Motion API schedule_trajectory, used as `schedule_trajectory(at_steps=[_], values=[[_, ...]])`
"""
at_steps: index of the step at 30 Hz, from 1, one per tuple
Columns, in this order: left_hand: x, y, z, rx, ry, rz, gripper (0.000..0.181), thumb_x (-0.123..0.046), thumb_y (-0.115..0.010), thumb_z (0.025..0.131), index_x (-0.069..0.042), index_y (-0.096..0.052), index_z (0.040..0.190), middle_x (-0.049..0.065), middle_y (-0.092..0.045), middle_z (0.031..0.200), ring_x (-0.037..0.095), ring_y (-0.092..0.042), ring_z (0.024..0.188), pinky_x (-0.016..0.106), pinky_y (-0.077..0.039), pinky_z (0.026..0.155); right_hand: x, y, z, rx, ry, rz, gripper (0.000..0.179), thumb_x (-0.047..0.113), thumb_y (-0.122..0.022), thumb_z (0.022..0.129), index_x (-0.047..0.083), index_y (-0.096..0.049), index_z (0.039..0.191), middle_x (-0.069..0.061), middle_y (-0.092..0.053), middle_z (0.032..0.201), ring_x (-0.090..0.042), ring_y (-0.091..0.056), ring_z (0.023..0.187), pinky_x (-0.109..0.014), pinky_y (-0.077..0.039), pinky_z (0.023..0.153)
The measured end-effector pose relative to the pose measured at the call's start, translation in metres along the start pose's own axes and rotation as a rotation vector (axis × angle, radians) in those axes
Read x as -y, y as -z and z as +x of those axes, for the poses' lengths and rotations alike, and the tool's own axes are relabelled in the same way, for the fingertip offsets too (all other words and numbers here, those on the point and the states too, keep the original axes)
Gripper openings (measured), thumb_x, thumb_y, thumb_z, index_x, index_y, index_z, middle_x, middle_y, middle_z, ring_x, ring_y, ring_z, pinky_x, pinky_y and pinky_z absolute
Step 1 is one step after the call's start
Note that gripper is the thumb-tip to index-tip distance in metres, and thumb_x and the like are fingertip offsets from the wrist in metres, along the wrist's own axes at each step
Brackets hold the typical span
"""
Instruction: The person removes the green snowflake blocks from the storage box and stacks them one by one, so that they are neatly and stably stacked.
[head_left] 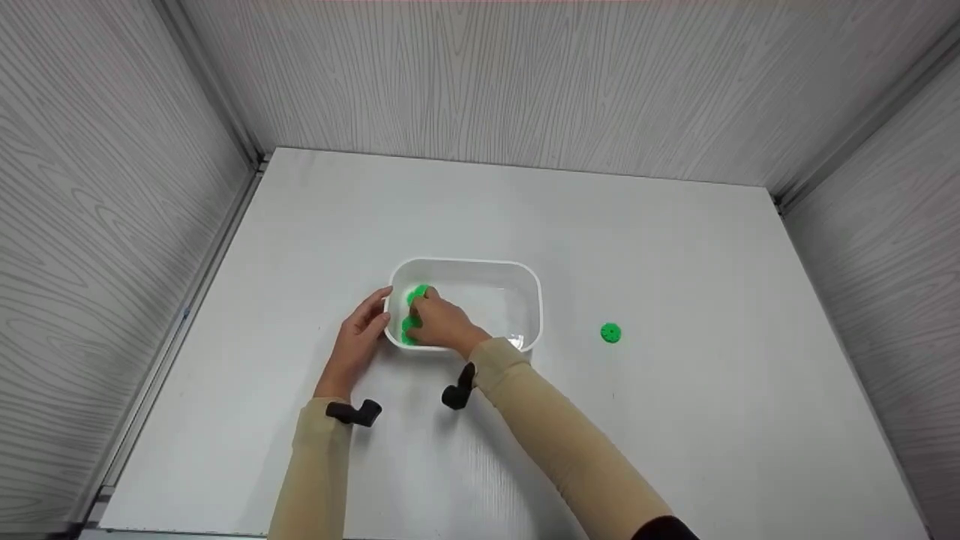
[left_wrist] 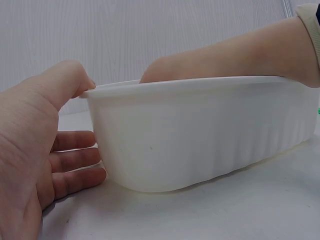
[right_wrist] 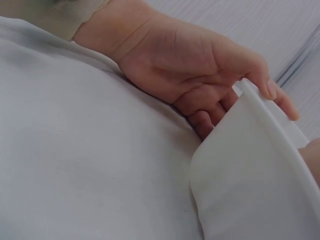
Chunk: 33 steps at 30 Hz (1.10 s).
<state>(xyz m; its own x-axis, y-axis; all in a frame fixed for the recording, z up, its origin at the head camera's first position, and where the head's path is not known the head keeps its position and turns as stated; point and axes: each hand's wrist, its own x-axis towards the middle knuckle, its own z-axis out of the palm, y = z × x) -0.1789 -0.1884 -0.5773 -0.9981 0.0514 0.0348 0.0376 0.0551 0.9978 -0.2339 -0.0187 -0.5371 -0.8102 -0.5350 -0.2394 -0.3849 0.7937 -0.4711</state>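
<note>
A white plastic bin stands on the table. My left hand is at its left end, thumb on the rim and fingers against the outer wall, as the left wrist view shows. My right hand reaches down inside the left part of the bin. Its thumb and fingers pinch a green notched disc, partly covered by the hand. More green shows just beyond its fingertips. From the left wrist view, the bin wall hides the right hand's fingers.
Another green notched disc with small holes lies flat on the white table, right of the bin. Pale wood-grain panels enclose the table at the back and both sides. Black wrist mounts stick out from both sleeves.
</note>
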Motion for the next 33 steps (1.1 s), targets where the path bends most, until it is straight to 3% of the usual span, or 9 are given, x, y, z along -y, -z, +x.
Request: schedule_trajectory(at_steps=[8,18,33], values=[[-0.001,-0.003,-0.001,0.022,-0.015,0.0,0.044,-0.027,-0.052,0.096,-0.019,-0.045,0.139,0.014,-0.051,0.129,0.026,-0.048,0.115,0.027,-0.045,0.085,-0.002,0.004,-0.004,-0.022,-0.025,0.03,0.037,0.032,-0.069,0.082,0.01,-0.056,0.109,-0.002,-0.043,0.105,-0.013,-0.051,0.079,-0.026,-0.044,0.07],[-0.002,-0.003,0.002,0.001,0.007,0.019,0.041,-0.027,-0.052,0.096,-0.023,-0.047,0.137,0.011,-0.052,0.128,0.024,-0.049,0.114,0.027,-0.045,0.084,-0.002,0.021,-0.012,-0.058,-0.046,0.057,0.041,0.037,-0.069,0.083,0.012,-0.054,0.111,0.0,-0.041,0.107,-0.012,-0.051,0.086,-0.028,-0.045,0.081],[-0.002,0.001,0.002,-0.011,0.021,0.007,0.04,-0.026,-0.053,0.096,-0.027,-0.048,0.136,0.01,-0.053,0.128,0.024,-0.051,0.111,0.026,-0.045,0.084,-0.008,0.035,-0.031,-0.152,0.032,0.169,0.036,0.032,-0.068,0.085,0.012,-0.055,0.111,0.0,-0.043,0.111,-0.013,-0.052,0.1,-0.027,-0.045,0.083]])
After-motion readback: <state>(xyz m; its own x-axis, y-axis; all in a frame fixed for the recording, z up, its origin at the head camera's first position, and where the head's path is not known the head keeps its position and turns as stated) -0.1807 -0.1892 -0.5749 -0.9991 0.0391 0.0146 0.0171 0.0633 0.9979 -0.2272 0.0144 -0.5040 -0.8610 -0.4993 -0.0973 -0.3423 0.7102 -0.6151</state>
